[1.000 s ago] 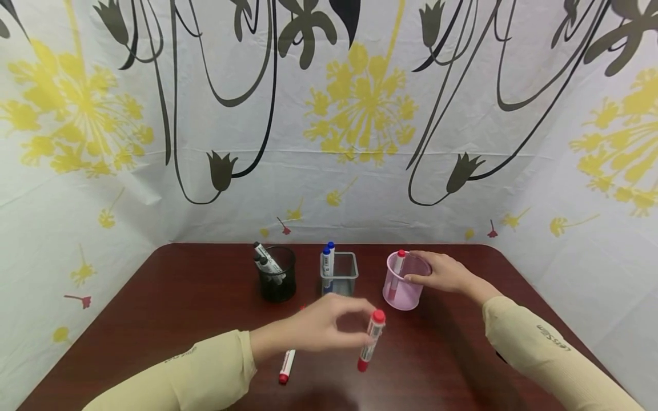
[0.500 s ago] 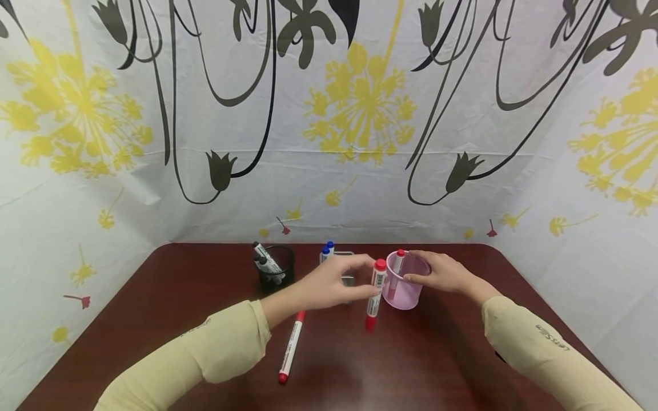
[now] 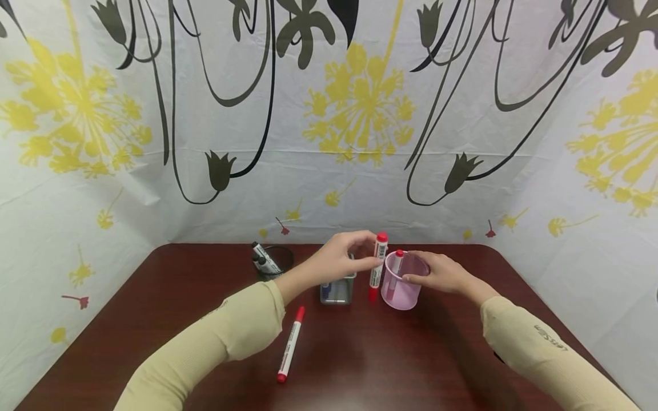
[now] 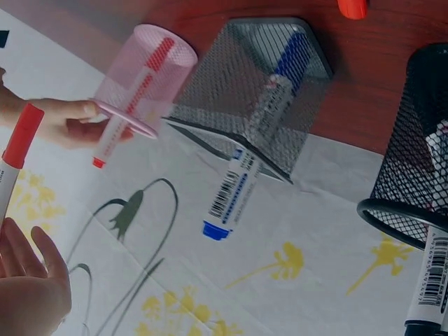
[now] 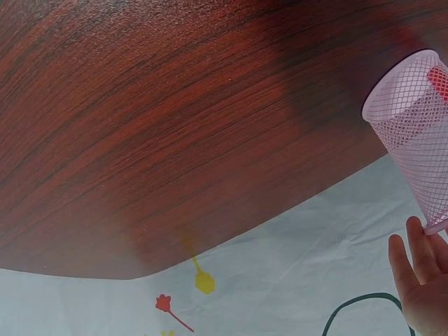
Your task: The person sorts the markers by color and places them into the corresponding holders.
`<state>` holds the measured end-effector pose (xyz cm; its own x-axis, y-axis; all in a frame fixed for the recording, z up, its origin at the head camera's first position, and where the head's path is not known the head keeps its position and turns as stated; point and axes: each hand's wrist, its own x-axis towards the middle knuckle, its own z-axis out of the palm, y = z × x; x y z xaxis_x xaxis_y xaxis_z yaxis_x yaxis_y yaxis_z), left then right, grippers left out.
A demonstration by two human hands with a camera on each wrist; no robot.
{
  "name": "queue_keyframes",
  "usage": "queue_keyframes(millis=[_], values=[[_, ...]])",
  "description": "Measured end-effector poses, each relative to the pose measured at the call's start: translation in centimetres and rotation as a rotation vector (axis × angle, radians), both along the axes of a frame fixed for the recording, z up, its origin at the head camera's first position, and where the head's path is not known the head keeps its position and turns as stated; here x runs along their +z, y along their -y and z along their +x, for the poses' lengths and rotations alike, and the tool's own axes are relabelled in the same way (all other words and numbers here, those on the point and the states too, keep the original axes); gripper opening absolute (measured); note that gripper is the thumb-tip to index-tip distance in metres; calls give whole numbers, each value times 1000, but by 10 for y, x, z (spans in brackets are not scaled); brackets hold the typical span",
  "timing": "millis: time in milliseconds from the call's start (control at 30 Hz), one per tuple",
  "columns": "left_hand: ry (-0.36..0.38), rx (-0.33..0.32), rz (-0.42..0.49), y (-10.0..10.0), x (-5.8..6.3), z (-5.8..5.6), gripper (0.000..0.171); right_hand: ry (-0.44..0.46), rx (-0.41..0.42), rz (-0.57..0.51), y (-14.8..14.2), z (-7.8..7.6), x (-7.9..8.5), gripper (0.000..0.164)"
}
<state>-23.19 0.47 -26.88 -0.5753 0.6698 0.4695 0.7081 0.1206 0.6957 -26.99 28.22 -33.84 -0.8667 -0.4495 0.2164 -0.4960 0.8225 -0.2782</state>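
Note:
Between its thumb and fingers my left hand (image 3: 345, 258) pinches a red-capped marker (image 3: 378, 265), held upright just left of the pink mesh cup (image 3: 402, 297). In the left wrist view that marker (image 4: 15, 154) is partly cut off by the frame's edge. My right hand (image 3: 443, 272) holds the pink cup by its rim, thumb on the near side. One red marker (image 3: 397, 262) stands inside this cup, seen through the mesh (image 4: 133, 98). On the table in front, another red marker (image 3: 291, 345) lies by itself.
Behind my left hand stands a grey square mesh holder (image 3: 336, 294), with blue markers (image 4: 241, 168) in it. Further left is a black mesh cup (image 3: 288, 260) with several black markers (image 3: 267, 262). A patterned cloth (image 3: 329, 188) hangs behind the table's back edge.
My left hand has carried the red marker upward and away from me to beside the pink cup, uncovering the marker on the table. My right hand has stayed at the cup's rim.

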Motion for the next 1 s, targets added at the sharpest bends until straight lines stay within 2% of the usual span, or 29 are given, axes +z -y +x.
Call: queue_keyframes(millis=[267, 600, 833, 1000], values=[[32, 40, 39, -6, 5, -22, 24, -5, 2, 3, 0, 0, 1, 69], [22, 156, 24, -14, 4, -48, 23, 0, 0, 5, -1, -1, -1, 70], [42, 208, -13, -22, 6, -56, 25, 14, -7, 6, -3, 0, 1, 70], [28, 232, -9, -27, 3, -64, 23, 31, -4, 7, 0, -1, 1, 70]])
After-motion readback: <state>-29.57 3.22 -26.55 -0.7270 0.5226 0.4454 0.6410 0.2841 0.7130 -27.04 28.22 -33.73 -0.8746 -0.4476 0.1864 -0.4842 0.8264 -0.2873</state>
